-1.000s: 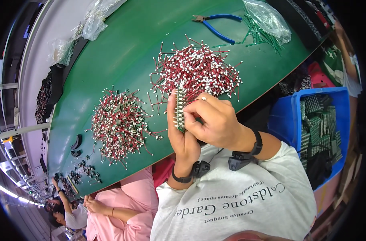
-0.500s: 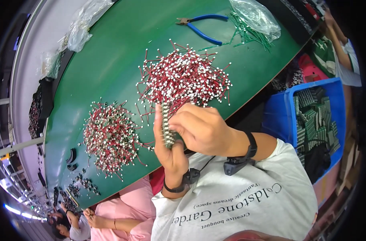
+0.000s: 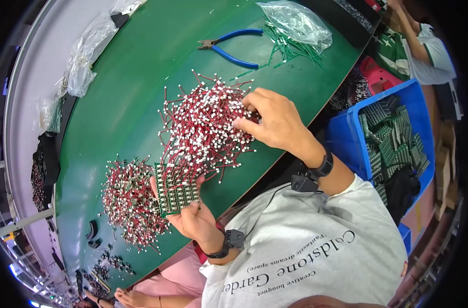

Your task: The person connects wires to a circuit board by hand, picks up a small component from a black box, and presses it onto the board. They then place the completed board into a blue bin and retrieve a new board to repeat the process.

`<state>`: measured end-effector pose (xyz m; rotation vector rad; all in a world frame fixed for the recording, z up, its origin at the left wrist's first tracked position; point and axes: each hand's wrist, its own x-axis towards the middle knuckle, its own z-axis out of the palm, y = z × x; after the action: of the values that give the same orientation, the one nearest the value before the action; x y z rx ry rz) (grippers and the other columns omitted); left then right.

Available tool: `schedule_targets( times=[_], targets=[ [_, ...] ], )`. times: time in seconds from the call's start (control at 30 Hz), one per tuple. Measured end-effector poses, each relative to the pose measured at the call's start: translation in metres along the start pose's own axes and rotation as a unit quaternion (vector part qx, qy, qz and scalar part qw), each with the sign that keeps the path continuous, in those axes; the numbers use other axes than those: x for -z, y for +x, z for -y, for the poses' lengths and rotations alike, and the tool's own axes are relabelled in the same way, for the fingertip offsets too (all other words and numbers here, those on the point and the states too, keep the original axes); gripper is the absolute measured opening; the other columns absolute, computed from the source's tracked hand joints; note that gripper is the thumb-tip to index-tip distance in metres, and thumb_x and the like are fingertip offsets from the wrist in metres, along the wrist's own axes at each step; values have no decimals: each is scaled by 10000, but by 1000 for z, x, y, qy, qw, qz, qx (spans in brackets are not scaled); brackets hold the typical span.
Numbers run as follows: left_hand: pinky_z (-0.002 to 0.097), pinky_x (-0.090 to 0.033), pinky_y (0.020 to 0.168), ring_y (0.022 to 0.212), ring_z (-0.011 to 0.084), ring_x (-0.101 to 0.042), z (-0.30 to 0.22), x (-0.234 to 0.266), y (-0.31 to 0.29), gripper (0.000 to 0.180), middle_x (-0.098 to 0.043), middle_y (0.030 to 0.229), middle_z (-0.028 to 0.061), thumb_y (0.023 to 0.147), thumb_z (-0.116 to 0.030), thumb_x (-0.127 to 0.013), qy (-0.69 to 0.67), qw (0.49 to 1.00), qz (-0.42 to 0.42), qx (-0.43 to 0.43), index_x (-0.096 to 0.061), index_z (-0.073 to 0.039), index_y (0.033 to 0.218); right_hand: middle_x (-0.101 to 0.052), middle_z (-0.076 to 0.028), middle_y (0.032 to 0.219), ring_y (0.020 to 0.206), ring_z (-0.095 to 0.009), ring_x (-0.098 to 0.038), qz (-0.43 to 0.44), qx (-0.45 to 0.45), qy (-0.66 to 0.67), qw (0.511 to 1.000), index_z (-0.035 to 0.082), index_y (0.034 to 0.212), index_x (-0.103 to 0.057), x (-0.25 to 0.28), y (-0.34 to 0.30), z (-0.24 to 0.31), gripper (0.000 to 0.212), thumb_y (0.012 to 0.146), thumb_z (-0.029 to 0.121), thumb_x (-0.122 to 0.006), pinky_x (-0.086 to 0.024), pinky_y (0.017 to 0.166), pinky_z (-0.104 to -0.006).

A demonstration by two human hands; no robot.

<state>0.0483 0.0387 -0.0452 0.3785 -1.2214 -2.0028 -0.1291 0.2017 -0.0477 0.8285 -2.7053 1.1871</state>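
Note:
My left hand (image 3: 194, 223) grips a green circuit board panel (image 3: 175, 192) by its edges, with rows of small metallic parts facing up. The panel sits between two heaps of wires. My right hand (image 3: 277, 120) is at the right side of the larger heap of red wires with white connectors (image 3: 205, 118). Its thumb and fingers are apart around the heap's edge, and no wire shows clearly held in them. The smaller heap of red wires with boards on them (image 3: 131, 203) lies to the left of the panel.
Blue-handled cutters (image 3: 236, 49) lie at the far side, beside thin green strips (image 3: 290, 49) and a clear plastic bag (image 3: 298, 23). A blue bin (image 3: 349, 136) of board panels stands at the right. Small black parts (image 3: 108, 264) lie near left. Co-workers sit at both sides.
My right hand has left the panel and moved right and away to the larger heap. My left hand has lowered leftward, turning the panel from edge-on to face up.

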Motion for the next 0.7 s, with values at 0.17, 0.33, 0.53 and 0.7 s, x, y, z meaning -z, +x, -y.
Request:
schedule_targets(
  times=[0.17, 0.33, 0.53, 0.7],
  targets=[
    [550, -561, 883, 1053, 363, -622, -4, 0, 0, 863, -543, 1278, 222, 649, 49, -437, 5, 1000, -10, -1, -276, 18, 1497, -621, -101, 718, 606, -200, -600, 34, -40, 116, 992, -14, 848, -656, 5, 18, -2, 207, 810, 180, -717, -463, 566, -331],
    [549, -564, 875, 1023, 376, -636, -4, -2, -2, 863, -552, 1264, 228, 647, 41, -440, 18, 999, -26, 5, -281, 15, 1495, -601, -36, 721, 620, -62, -533, 10, -54, 213, 975, -35, 915, -638, 14, 31, 2, 195, 847, 134, -707, -431, 550, -250],
    [545, -567, 872, 1032, 376, -634, -5, -1, -2, 861, -551, 1266, 230, 648, 38, -437, 11, 1000, -26, 2, -283, 13, 1495, -650, -17, 827, 725, -48, -571, -11, -41, 325, 945, -37, 953, -652, 13, 44, -3, 156, 891, 105, -670, -464, 651, -219],
    [549, -565, 874, 1065, 367, -618, -4, -1, -2, 860, -543, 1278, 228, 658, 41, -429, 7, 1000, -23, 2, -271, 2, 1503, -699, -50, 929, 856, -93, -614, -62, 27, 351, 934, -25, 1051, -648, 12, 54, -6, 179, 920, 92, -615, -491, 799, -262]
  ],
)
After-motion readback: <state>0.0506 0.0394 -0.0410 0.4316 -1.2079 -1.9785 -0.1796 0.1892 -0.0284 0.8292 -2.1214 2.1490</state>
